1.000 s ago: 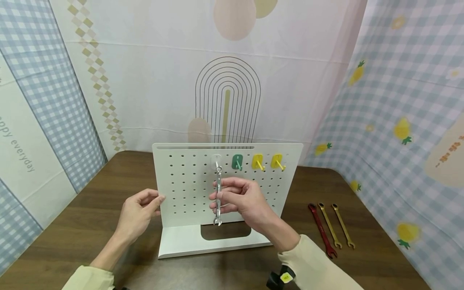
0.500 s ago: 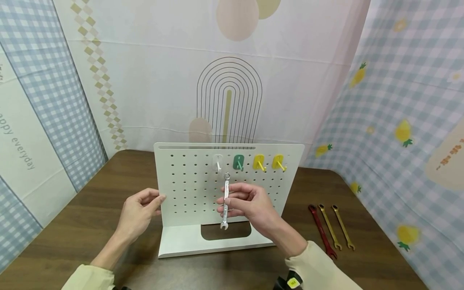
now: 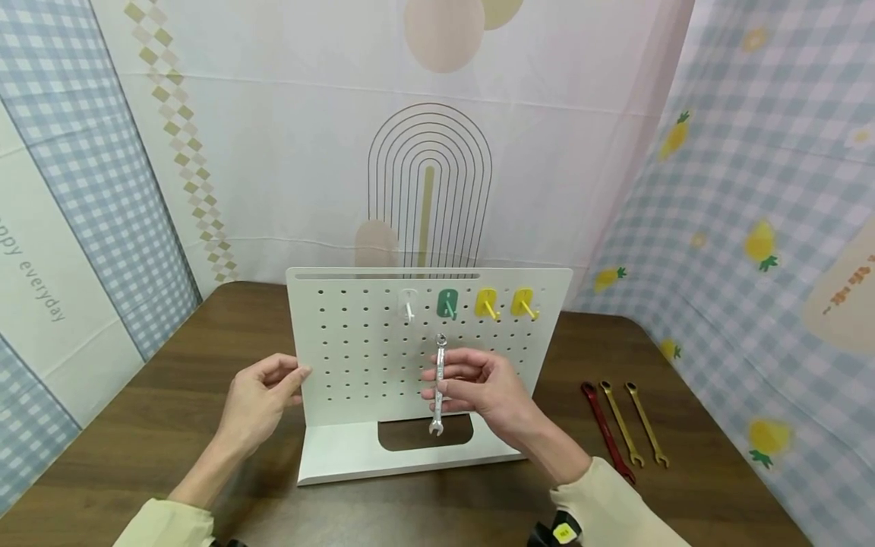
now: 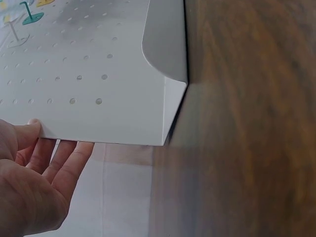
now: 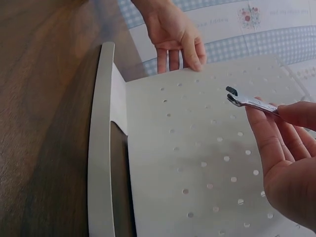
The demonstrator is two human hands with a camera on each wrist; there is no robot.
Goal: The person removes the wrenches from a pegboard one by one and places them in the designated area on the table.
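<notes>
A white pegboard (image 3: 355, 349) stands upright on the table. My left hand (image 3: 258, 401) pinches its left edge, thumb in front and fingers behind, as the left wrist view also shows. In front of the board my right hand (image 3: 495, 391) holds a silver wrench (image 3: 439, 387) between thumb and fingers, ring end up and open end down. The wrench is apart from the hooks. Along the board's upper row sit a clear hook (image 3: 409, 305), a green hook (image 3: 447, 304) and two yellow hooks, the left one (image 3: 487, 304) and the right one (image 3: 523, 303).
On the brown wooden table (image 3: 171, 380), right of the board, lie a red wrench (image 3: 608, 433) and two gold wrenches, one (image 3: 622, 424) beside the other (image 3: 647, 424). Patterned cloth (image 3: 307, 152) hangs behind and at both sides.
The right hand has drawn the wrench away from the clear hook, moving it rightward and slightly down. The left hand keeps its place on the board's edge.
</notes>
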